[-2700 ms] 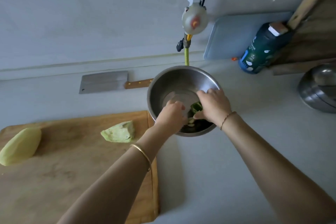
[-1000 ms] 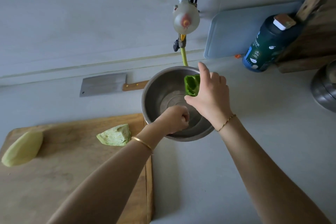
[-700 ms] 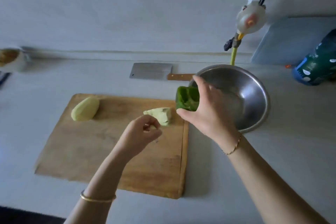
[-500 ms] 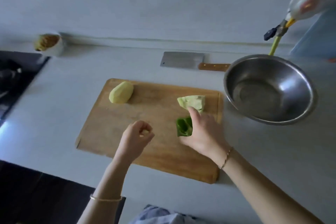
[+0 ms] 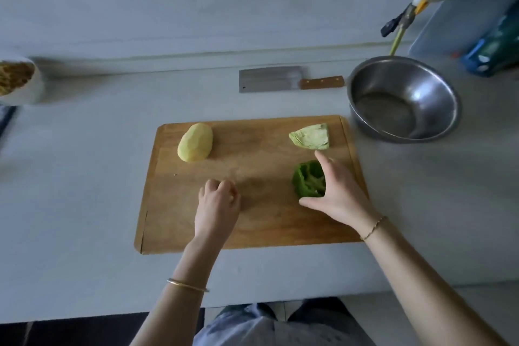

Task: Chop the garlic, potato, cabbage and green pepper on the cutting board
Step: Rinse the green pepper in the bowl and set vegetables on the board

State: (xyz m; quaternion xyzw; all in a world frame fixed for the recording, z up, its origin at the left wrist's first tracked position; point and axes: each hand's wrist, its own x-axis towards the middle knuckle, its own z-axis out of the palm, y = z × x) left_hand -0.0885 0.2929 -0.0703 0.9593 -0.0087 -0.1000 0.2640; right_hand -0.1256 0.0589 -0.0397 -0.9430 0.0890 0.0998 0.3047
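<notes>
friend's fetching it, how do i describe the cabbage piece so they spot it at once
On the wooden cutting board, look at the far right corner, nearest the steel bowl. The cabbage wedge lies there, pale green with flat cut faces, unlike the dark green pepper and yellow potato.

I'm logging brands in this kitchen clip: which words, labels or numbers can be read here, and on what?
No text can be read.
Bottle at the right edge: pale marks on its blue label, too blurred to read.
Cleaver: no legible stamp on the blade.
</notes>
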